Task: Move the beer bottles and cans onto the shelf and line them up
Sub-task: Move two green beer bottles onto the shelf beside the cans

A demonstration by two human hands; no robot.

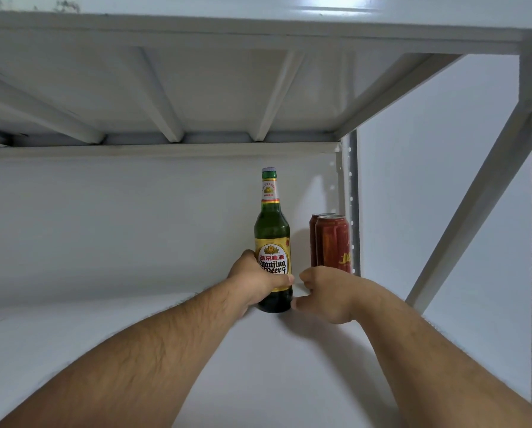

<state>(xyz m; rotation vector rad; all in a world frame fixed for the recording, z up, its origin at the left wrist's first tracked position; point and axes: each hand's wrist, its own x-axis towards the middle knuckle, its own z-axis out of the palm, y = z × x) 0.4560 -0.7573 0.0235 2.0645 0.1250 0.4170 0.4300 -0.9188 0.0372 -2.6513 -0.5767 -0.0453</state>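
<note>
A green glass beer bottle point(272, 230) with a yellow label stands upright on the white shelf point(135, 335). My left hand point(255, 282) is wrapped around its lower body. My right hand point(323, 296) sits just right of the bottle's base, fingers curled and apart, holding nothing; a fingertip is close to the glass. Two red beer cans point(332, 242) stand one behind the other at the shelf's right end, behind my right hand.
The shelf above point(196, 88) with its ribs hangs low over the bottle. A white upright post point(349, 205) and a diagonal brace point(474, 205) close the right end. The shelf surface stretches left of the bottle.
</note>
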